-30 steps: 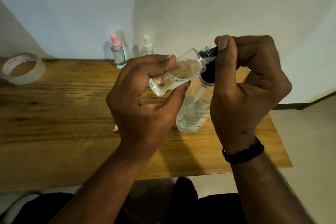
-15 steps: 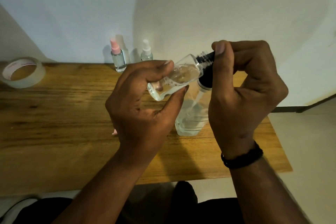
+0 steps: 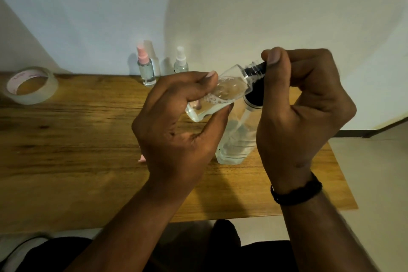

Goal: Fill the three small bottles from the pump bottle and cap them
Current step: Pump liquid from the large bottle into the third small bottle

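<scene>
Clear plastic, the small square-shouldered bottle [image 3: 217, 97] lies tilted above the middle of the wooden table [image 3: 72, 146], neck up to the right, part full of bubbly clear liquid; the left hand [image 3: 176, 130] pinches its body between fingertips and thumb; the right hand [image 3: 302, 112] has its thumb and curled fingers closed on a black nozzle [image 3: 257, 70] set in the threaded neck; just below stands the large clear pump bottle [image 3: 236, 139] with its black collar, on the table between the two hands; far back against the wall stand a small clear bottle with a pink spray top [image 3: 146, 68] and, right of it, a small clear bottle with a white spray top [image 3: 181, 63]; a roll of clear tape [image 3: 31, 88] lies at the far left; a black braided wristband [image 3: 297, 192] circles the right wrist.
</scene>
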Demonstrator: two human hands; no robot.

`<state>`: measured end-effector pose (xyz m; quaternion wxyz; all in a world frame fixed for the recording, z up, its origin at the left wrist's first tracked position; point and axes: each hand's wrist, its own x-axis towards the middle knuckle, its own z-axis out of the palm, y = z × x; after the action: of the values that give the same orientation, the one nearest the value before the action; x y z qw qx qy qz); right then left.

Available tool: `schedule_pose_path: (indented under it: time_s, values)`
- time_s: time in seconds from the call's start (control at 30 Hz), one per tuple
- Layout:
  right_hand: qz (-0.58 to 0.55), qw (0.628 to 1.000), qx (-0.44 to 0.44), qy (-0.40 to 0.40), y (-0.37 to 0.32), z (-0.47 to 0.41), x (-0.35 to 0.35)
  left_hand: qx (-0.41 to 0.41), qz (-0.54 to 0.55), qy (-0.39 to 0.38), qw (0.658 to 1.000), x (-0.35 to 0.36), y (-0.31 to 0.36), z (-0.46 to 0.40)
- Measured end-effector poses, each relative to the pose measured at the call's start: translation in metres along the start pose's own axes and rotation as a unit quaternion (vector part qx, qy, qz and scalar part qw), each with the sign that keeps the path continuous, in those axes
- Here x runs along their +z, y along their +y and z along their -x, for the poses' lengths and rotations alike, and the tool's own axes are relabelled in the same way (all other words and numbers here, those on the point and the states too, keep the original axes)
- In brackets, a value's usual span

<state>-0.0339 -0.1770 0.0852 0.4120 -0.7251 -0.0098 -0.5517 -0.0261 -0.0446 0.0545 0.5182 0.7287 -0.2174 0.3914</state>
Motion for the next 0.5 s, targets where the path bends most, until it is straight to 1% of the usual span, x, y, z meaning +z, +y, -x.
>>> schedule_pose_path:
  time_s: [0.5]
  values:
    - [0.012,1.000,-0.007,-0.007,-0.0013,-0.0032,-0.0008,0.004,0.014,-0.002,1.000,-0.0002,0.0008,-0.0027]
